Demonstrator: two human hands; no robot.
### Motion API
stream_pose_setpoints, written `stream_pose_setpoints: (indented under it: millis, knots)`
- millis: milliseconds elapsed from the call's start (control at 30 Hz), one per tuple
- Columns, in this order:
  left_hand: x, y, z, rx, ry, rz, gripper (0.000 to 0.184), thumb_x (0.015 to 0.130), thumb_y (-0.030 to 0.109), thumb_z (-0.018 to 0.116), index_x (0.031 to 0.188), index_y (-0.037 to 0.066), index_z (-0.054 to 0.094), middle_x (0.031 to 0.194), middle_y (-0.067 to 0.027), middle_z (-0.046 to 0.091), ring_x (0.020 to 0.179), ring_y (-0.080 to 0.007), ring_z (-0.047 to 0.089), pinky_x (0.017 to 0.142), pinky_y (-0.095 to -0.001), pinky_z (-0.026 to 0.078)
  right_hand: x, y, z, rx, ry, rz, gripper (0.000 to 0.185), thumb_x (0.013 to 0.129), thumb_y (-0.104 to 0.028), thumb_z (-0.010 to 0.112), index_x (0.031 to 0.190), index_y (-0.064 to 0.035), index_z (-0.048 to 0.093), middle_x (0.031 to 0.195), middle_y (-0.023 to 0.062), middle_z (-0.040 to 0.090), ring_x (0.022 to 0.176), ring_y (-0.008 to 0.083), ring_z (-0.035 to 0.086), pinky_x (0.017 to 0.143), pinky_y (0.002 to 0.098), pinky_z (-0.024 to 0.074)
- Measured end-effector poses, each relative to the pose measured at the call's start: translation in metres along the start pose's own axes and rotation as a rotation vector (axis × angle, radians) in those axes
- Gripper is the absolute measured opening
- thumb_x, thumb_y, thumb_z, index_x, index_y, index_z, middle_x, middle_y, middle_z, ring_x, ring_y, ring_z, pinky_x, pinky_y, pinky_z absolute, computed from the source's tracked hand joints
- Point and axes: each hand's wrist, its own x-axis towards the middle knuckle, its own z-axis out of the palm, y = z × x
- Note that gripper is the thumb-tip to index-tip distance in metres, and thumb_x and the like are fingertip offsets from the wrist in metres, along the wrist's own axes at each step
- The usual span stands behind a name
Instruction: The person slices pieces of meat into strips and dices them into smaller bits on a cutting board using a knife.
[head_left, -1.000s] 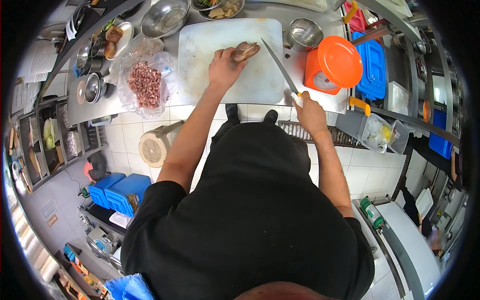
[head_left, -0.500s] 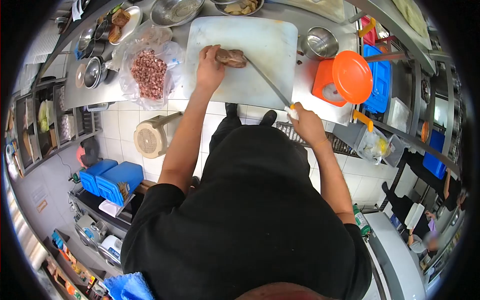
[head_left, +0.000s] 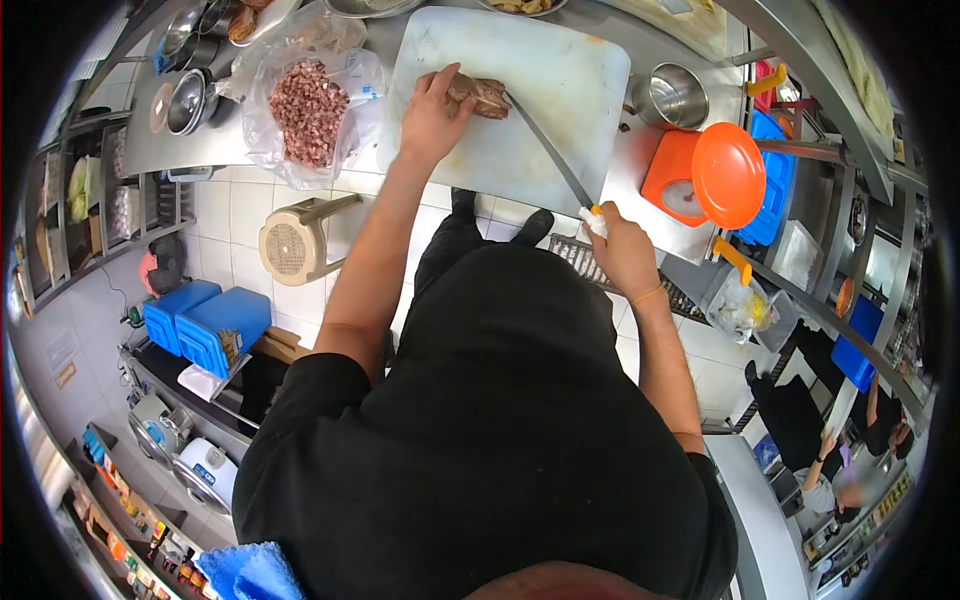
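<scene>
A brown piece of meat (head_left: 488, 98) lies on the white cutting board (head_left: 570, 65). My left hand (head_left: 437, 112) grips its left end, with the fingers bent over it and covering part of it. My right hand (head_left: 626, 258) is closed around the handle of a long knife (head_left: 552, 150), near the board's lower right corner. The blade runs up and left across the board, its tip at the right end of the meat. A plastic bag of diced meat (head_left: 308, 115) stands left of the board.
Right of the board are a steel pot (head_left: 670, 97) and an orange scale (head_left: 668, 180) with an orange plate (head_left: 728, 175). Steel bowls (head_left: 187, 105) sit at the left. A beige stool (head_left: 290, 245) stands on the floor. Other people (head_left: 800, 420) are at far right.
The whole view has shifted and turned slightly, so the board appears higher and farther right. Against the board, both hands, the meat and the knife keep nearly the same places.
</scene>
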Motion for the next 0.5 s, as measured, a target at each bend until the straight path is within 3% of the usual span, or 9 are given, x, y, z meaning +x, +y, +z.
stream_pose_setpoints:
  millis: [167, 267, 367, 500]
  knots:
    - [0.004, -0.012, -0.006, -0.081, -0.131, -0.018, 0.055, 0.089, 0.013, 0.079, 0.14, 0.007, 0.059, 0.136, -0.0169, 0.059, 0.108, -0.0297, 0.069, 0.091, -0.0376, 0.06, -0.005, -0.006, -0.01, -0.01, -0.016, 0.02, 0.035, 0.098, -0.029, 0.07, 0.113, -0.0001, 0.057, 0.077, 0.0289, 0.069, 0.076, 0.0493, 0.07, 0.068, 0.0573, 0.054]
    - [-0.001, -0.004, -0.017, -0.156, -0.208, -0.166, 0.055, 0.086, 0.007, 0.08, 0.138, 0.007, 0.059, 0.136, -0.016, 0.06, 0.11, -0.0293, 0.068, 0.092, -0.0373, 0.06, -0.013, -0.009, -0.02, -0.047, -0.041, 0.057, 0.035, 0.098, -0.029, 0.07, 0.113, -0.0006, 0.058, 0.081, 0.0271, 0.071, 0.078, 0.0475, 0.071, 0.068, 0.0561, 0.0551]
    - [-0.006, -0.011, -0.012, -0.144, -0.143, -0.104, 0.054, 0.085, 0.005, 0.08, 0.135, 0.007, 0.06, 0.135, -0.0146, 0.06, 0.109, -0.0283, 0.068, 0.092, -0.0376, 0.06, -0.015, -0.008, -0.026, -0.043, -0.007, 0.053, 0.034, 0.099, -0.03, 0.069, 0.113, -0.0013, 0.057, 0.082, 0.0259, 0.072, 0.078, 0.0465, 0.072, 0.068, 0.0554, 0.0556]
    - [-0.006, -0.017, -0.002, -0.183, -0.075, -0.11, 0.048, 0.082, 0.01, 0.081, 0.128, 0.016, 0.066, 0.123, -0.0085, 0.066, 0.105, -0.0279, 0.069, 0.094, -0.0425, 0.057, -0.006, -0.023, -0.035, -0.039, 0.016, -0.001, 0.034, 0.1, -0.029, 0.068, 0.113, -0.0011, 0.056, 0.08, 0.0251, 0.072, 0.077, 0.0459, 0.072, 0.067, 0.0548, 0.0554]
